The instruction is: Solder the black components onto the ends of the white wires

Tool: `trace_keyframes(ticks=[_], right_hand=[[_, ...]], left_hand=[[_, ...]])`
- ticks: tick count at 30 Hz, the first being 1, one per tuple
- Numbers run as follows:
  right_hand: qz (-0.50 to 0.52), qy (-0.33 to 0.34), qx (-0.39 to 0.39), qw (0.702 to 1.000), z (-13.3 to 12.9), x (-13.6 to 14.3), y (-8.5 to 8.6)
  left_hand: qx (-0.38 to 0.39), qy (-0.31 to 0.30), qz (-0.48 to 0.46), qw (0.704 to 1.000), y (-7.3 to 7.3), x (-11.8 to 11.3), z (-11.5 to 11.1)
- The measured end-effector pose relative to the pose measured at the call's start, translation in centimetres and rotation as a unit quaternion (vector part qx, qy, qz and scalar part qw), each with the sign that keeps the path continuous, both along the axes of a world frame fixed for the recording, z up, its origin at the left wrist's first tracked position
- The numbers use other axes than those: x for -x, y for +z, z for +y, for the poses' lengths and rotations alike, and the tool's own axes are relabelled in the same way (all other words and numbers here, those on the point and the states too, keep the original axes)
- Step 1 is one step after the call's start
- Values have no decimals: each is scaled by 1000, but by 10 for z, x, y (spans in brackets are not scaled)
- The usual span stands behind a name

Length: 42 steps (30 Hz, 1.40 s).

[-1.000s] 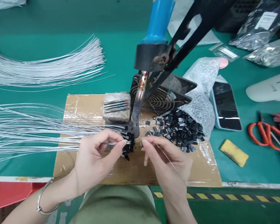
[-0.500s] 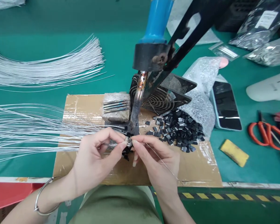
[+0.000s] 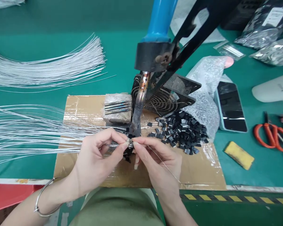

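Note:
Thumb and forefinger of my left hand [image 3: 101, 160] are pinched together beside the soldering iron's tip; what lies between them is too small to tell. My right hand [image 3: 159, 160] is pinched just to its right, with a thin solder wire [image 3: 165, 164] running through it and down across the palm. The iron [image 3: 141, 97] hangs in a stand, its dark tip right above my fingertips. White wires [image 3: 37, 133] with black ends reach from the left to behind my left hand. Small black connectors [image 3: 181, 128] are heaped right of my hands on the cardboard [image 3: 195, 172].
A block with metal rods [image 3: 118, 108] sits left of the iron, a black fan [image 3: 162, 97] behind it. Another white wire bundle [image 3: 61, 69] lies at the back left. Rightward are bubble wrap [image 3: 204, 81], a phone [image 3: 232, 106], a yellow sponge [image 3: 239, 155], scissors [image 3: 266, 135] and a white cup [image 3: 273, 88].
Both hands keep nearly the same pinched pose and place. The view has shifted slightly, so objects on the right appear a little farther right.

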State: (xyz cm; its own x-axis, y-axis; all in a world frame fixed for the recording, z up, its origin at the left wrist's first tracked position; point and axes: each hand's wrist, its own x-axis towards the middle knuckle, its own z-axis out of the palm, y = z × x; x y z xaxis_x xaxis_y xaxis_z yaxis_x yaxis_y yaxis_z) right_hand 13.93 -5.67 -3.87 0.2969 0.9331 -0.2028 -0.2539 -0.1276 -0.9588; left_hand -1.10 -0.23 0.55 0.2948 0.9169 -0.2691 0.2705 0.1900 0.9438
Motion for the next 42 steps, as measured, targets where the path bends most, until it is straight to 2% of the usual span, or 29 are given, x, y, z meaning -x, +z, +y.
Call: trace_keyframes(ticks=[5, 8, 14, 18, 22, 29, 42], right_hand=[[-109, 2, -35, 993, -8, -3, -6], [-142, 8, -53, 988, -13, -5, -9], [-212, -29, -54, 975, -16, -12, -6], [-255, 17, -74, 964, -14, -19, 0], [-209, 34, -83, 974, -13, -19, 4], [-143, 13, -75, 987, -12, -10, 2], [-122, -13, -78, 989, -5, -8, 6]], left_hand=[[8, 4, 3, 1000, 0, -1, 2], [0, 8, 13, 1000, -1, -3, 3], [-4, 4, 26, 1000, -4, -5, 5], [-6, 7, 23, 1000, -2, -6, 8], [-12, 7, 25, 1000, 0, -6, 13], [-23, 11, 39, 999, 2, -9, 19], [-33, 20, 22, 999, 5, -11, 24]])
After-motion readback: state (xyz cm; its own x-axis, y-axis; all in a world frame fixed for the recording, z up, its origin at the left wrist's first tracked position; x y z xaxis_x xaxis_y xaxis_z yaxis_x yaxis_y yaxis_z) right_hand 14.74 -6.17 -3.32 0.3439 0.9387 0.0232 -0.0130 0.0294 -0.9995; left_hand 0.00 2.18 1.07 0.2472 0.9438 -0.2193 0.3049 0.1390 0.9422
